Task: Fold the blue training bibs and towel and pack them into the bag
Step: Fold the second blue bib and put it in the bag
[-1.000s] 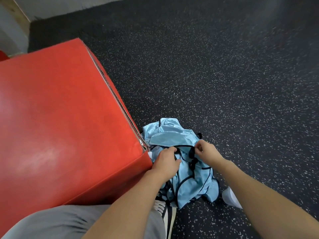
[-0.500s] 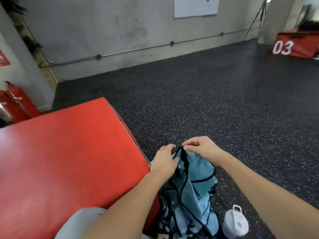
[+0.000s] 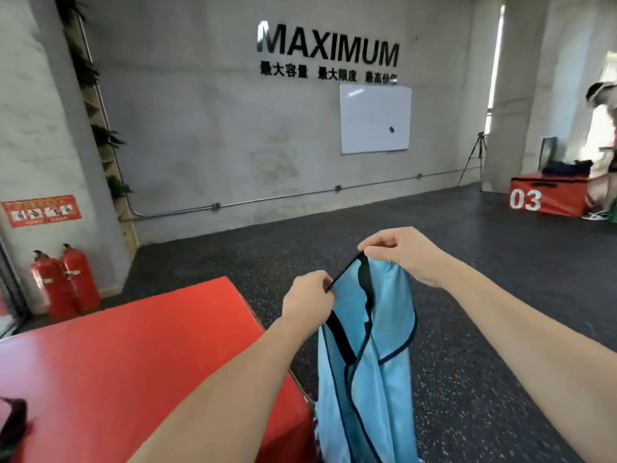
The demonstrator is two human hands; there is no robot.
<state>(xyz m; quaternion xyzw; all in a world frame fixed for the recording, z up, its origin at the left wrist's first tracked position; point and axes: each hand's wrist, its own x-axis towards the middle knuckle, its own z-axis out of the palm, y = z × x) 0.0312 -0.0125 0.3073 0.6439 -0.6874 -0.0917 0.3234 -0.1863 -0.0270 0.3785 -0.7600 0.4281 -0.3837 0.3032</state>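
A light blue training bib (image 3: 374,372) with black trim hangs in front of me, held up off the floor by its top edge. My left hand (image 3: 309,300) pinches the black trim at the bib's left shoulder. My right hand (image 3: 400,253) pinches the trim a little higher and to the right. The bib's lower end runs out of the frame at the bottom. A dark object (image 3: 11,426) pokes in at the left edge on the red box; I cannot tell whether it is the bag. No towel is in view.
A big red padded box (image 3: 133,355) stands at my left, close to the hanging bib. Dark speckled rubber floor (image 3: 484,329) stretches ahead and to the right. Two red fire extinguishers (image 3: 65,279) stand by the left pillar. A second red box (image 3: 547,198) marked 03 and a person are far right.
Both hands lifted the bib from the pile on the floor up to chest height, and it now hangs stretched out. My view tilted up from the floor to the wall.
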